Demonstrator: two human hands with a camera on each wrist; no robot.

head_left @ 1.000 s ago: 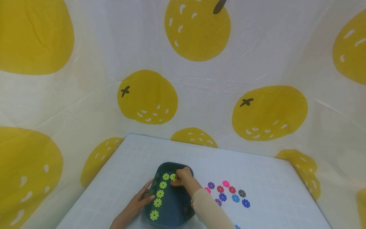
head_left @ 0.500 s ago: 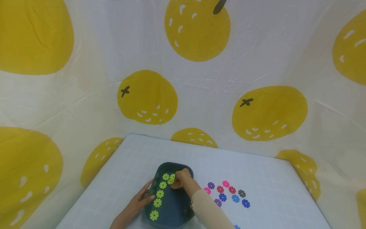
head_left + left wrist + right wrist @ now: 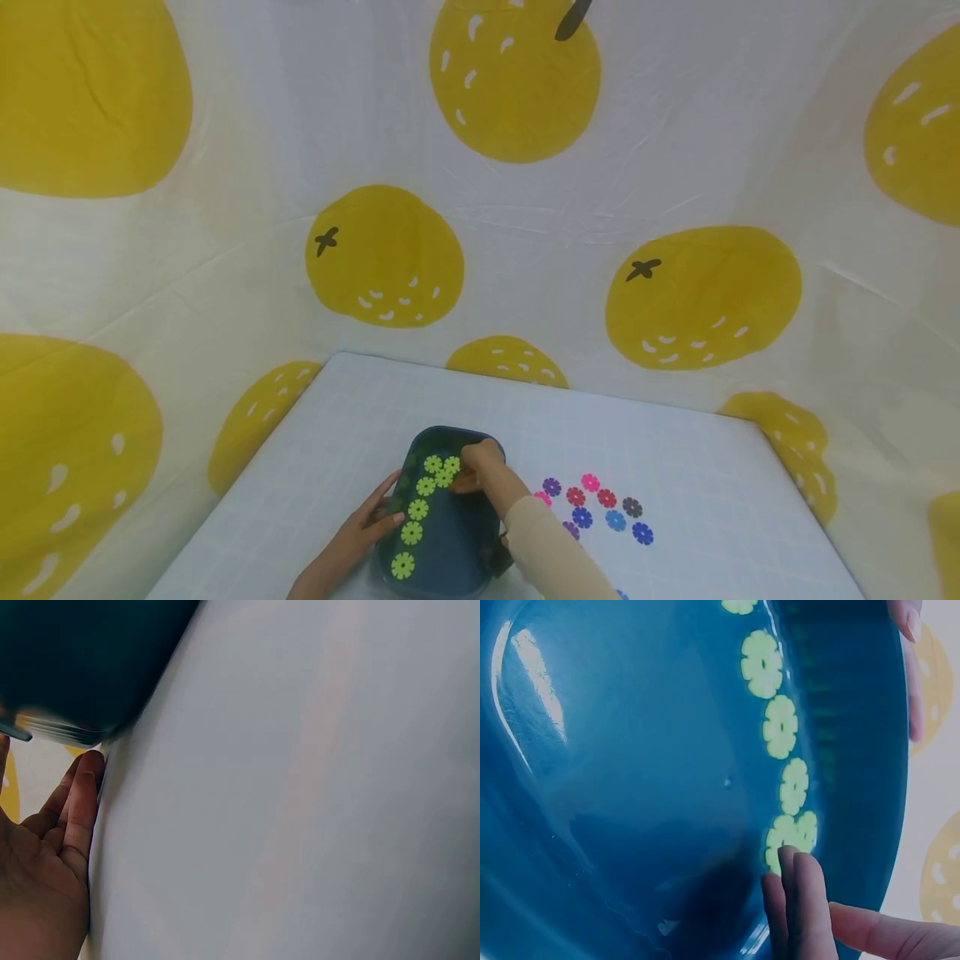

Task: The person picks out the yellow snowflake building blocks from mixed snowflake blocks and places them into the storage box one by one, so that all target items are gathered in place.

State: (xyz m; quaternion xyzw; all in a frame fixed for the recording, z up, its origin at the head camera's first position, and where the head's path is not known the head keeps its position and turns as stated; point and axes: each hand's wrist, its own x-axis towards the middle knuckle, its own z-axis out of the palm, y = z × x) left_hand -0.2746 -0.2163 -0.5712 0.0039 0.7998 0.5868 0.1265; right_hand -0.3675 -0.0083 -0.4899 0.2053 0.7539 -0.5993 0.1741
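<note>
A dark blue tray (image 3: 457, 542) stands on the white cloth, several lime-green flower-shaped discs (image 3: 412, 533) lined up along its left side. My left hand (image 3: 367, 521) rests against the tray's left wall, thumb over the rim; in the left wrist view its fingers (image 3: 82, 810) are straight beside the wall. Inside the tray's far end is my right hand (image 3: 483, 468). In the right wrist view its fingertips (image 3: 810, 877) touch a green disc (image 3: 781, 832) overlapping another disc (image 3: 808, 829), with the thumb held apart. The fingers partly cover the touched disc.
To the tray's right lie loose flower discs in purple (image 3: 552, 486), pink (image 3: 590, 482), red (image 3: 607, 497), blue (image 3: 642, 533) and grey (image 3: 632, 507). A hanging cloth (image 3: 525, 275) with yellow fruit prints surrounds the table.
Under my right fingertips, a green disc has come down and left, beside the upper pair of discs. The right hand barely shifts, and the left hand stays on the tray.
</note>
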